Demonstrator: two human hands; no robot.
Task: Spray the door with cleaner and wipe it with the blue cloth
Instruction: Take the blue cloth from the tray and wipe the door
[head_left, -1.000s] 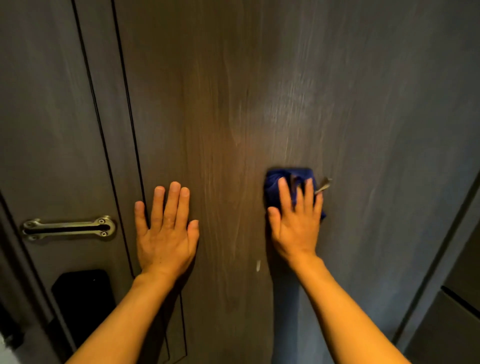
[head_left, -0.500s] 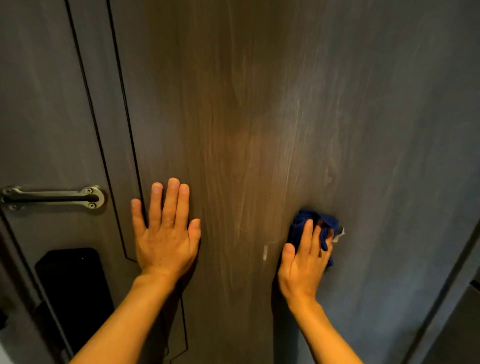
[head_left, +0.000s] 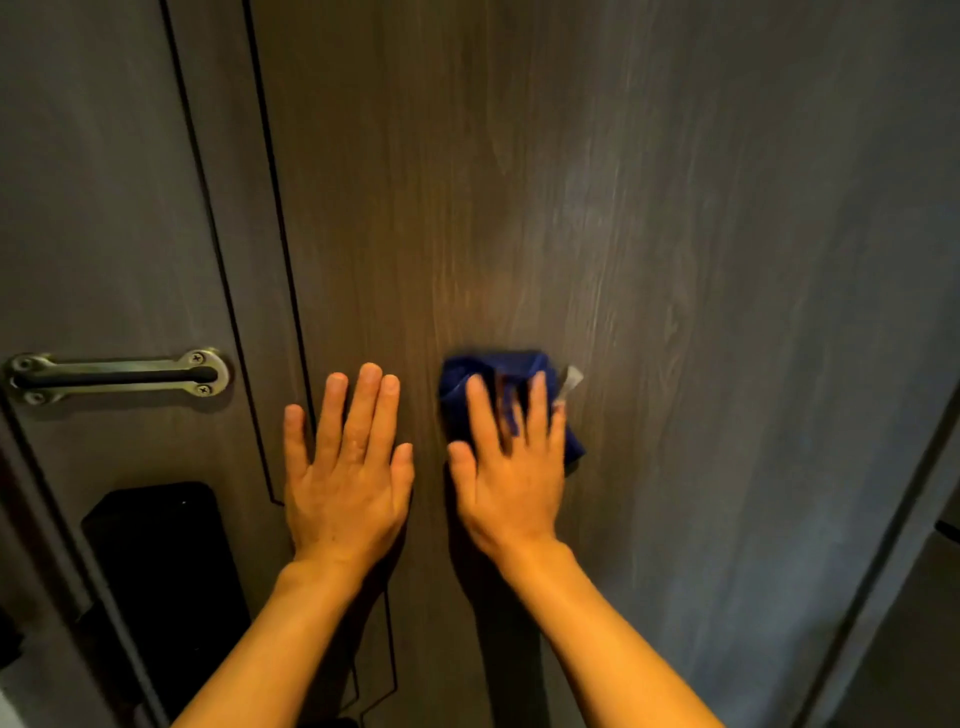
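Blue cloth (head_left: 454, 405) pressed on door (head_left: 675, 260) under flat right hand (head_left: 511, 483), fingers straight; left hand (head_left: 345, 483) likewise.

A single wide-angle view from the person's head faces forward and a little down, very near the door (head_left: 675, 260), which fills the frame. The left hand (head_left: 345, 467) and right hand (head_left: 511, 478) lie low and central; a latch (head_left: 117, 375) sits left of them.

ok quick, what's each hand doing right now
Left hand: open, flat against the door.
Right hand: open, straight fingers pressing the blue cloth onto the door.
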